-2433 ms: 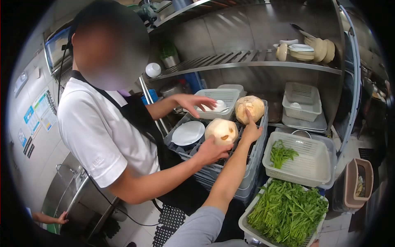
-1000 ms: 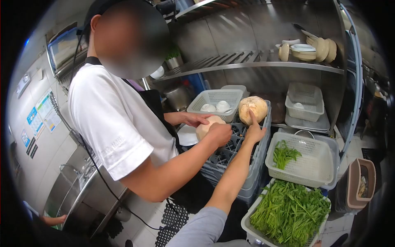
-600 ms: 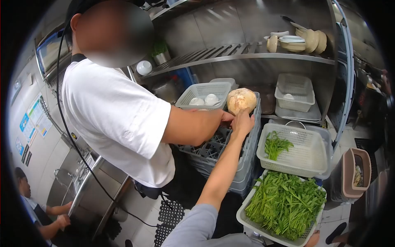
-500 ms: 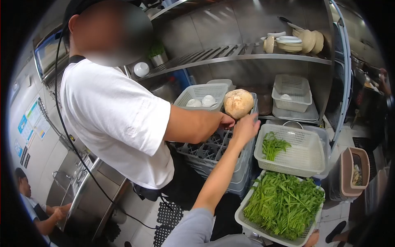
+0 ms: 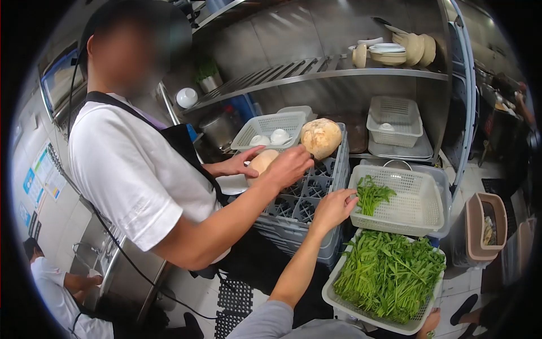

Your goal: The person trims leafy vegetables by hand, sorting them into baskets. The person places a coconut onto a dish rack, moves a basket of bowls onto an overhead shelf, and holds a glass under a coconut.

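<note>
My left hand [image 5: 334, 210] is in the air beside the grey crate stack [image 5: 305, 240], its fingers curled together near the left rim of a white basket [image 5: 415, 203] with a few greens. Whether anything is between them cannot be made out. At the bottom right, my right hand [image 5: 431, 321] grips the rim of a basket [image 5: 330, 291] heaped with leafy greens [image 5: 389, 277], its fingers partly hidden. A pale brown round root [image 5: 320, 138] rests on the crates. A co-worker's hands are at a peeled round piece [image 5: 262, 162], one of them holding a small dark object.
The co-worker in a white shirt [image 5: 121, 169] stands close on the left. Behind is a metal shelf [image 5: 316, 74] with bowls [image 5: 389, 55]. A brown bin [image 5: 480, 226] stands at the right. Another person [image 5: 59, 288] is at the sink, lower left.
My left hand has come away from the brown root, down and right, its pointing finger now curled. The co-worker has leaned back, uncovering the peeled piece. My right hand stays low.
</note>
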A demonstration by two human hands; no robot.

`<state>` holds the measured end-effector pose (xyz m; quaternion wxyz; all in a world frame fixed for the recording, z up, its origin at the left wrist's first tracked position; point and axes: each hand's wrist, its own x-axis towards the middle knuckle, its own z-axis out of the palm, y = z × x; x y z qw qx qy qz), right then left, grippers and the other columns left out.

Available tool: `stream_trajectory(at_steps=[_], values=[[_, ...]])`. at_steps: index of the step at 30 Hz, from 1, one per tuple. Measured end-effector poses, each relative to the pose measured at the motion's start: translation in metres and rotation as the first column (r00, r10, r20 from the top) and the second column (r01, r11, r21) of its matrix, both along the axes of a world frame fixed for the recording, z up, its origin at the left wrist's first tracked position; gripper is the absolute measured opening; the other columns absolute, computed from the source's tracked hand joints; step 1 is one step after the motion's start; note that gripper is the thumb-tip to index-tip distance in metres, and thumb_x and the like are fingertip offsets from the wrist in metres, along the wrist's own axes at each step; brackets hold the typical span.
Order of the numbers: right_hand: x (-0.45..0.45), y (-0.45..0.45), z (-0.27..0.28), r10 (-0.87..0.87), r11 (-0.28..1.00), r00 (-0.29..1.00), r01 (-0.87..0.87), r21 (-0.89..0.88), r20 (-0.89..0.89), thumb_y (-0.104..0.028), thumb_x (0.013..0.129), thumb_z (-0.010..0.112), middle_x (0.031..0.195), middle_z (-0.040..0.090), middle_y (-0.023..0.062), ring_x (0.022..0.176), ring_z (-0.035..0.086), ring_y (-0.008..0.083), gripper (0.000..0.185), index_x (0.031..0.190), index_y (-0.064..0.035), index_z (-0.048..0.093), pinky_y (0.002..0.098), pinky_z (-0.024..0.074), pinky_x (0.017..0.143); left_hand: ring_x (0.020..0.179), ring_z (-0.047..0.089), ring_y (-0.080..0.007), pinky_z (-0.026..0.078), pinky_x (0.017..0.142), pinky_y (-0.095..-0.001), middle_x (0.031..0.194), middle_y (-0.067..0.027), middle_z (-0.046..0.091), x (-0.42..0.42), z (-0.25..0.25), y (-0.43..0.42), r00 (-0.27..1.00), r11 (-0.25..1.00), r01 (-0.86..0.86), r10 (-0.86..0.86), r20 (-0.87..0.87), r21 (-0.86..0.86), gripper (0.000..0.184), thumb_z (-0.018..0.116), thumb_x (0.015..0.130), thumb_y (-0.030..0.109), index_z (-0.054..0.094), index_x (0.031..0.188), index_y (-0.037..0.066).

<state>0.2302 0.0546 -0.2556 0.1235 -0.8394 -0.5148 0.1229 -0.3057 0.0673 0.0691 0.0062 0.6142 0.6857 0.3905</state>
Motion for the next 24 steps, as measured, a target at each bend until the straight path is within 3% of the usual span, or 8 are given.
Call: stream_trajectory(at_steps=[5, 7, 11, 19, 24], values=[[0.002, 0.002, 0.000, -0.013, 0.997, 1.000, 0.014, -0.076, 0.014, -0.027, 0.096, 0.050, 0.082, 0.067, 0.0191, 0.079, 0.064, 0.0407, 0.028, 0.099, -0.0019, 0.061, 0.0499, 0.0455, 0.067, 0.069, 0.064, -0.0265, 0.051, 0.066, -0.0364, 0.082, -0.0125, 0.068, 0.001, 0.000, -0.001, 1.000, 1.000, -0.014, 0.014, 0.010, 0.007, 0.027, 0.067, 0.089, 0.023, 0.071, 0.108, 0.004], [0.009, 0.002, -0.016, 0.035, 0.999, 0.999, -0.036, 0.022, 0.025, -0.026, 0.095, 0.050, 0.081, 0.067, 0.0195, 0.079, 0.064, 0.0410, 0.027, 0.099, -0.0024, 0.062, 0.0500, 0.0456, 0.067, 0.068, 0.064, -0.0264, 0.051, 0.066, -0.0363, 0.082, -0.0126, 0.068, 0.001, 0.001, -0.002, 1.000, 1.000, -0.011, 0.011, 0.016, 0.002, 0.027, 0.067, 0.089, 0.023, 0.071, 0.107, 0.004], [0.010, -0.001, -0.012, 0.058, 0.998, 0.997, -0.059, 0.031, 0.041, -0.026, 0.094, 0.051, 0.083, 0.067, 0.0196, 0.079, 0.064, 0.0407, 0.026, 0.099, -0.0026, 0.062, 0.0499, 0.0459, 0.068, 0.068, 0.064, -0.0260, 0.051, 0.065, -0.0359, 0.081, -0.0126, 0.068, 0.001, 0.000, 0.000, 1.000, 1.000, -0.012, 0.012, 0.005, 0.001, 0.027, 0.067, 0.089, 0.024, 0.071, 0.107, 0.004], [0.013, 0.002, -0.019, 0.021, 1.000, 0.999, -0.021, 0.001, 0.029, -0.026, 0.095, 0.051, 0.087, 0.068, 0.0200, 0.083, 0.065, 0.0400, 0.031, 0.114, -0.0052, 0.064, 0.0490, 0.0469, 0.070, 0.066, 0.064, -0.0241, 0.051, 0.064, -0.0347, 0.080, -0.0116, 0.068, 0.002, 0.002, -0.001, 1.000, 1.000, -0.015, 0.015, 0.017, -0.013, 0.027, 0.068, 0.089, 0.024, 0.071, 0.107, 0.004], [0.019, 0.007, -0.032, -0.004, 1.000, 0.999, 0.005, -0.024, 0.040, -0.027, 0.095, 0.051, 0.087, 0.069, 0.0187, 0.082, 0.065, 0.0389, 0.030, 0.113, -0.0068, 0.065, 0.0490, 0.0474, 0.069, 0.065, 0.064, -0.0230, 0.051, 0.064, -0.0337, 0.080, -0.0110, 0.068, 0.001, -0.001, 0.000, 0.999, 1.000, -0.016, 0.015, 0.031, 0.013, 0.027, 0.068, 0.089, 0.023, 0.070, 0.107, 0.004]])
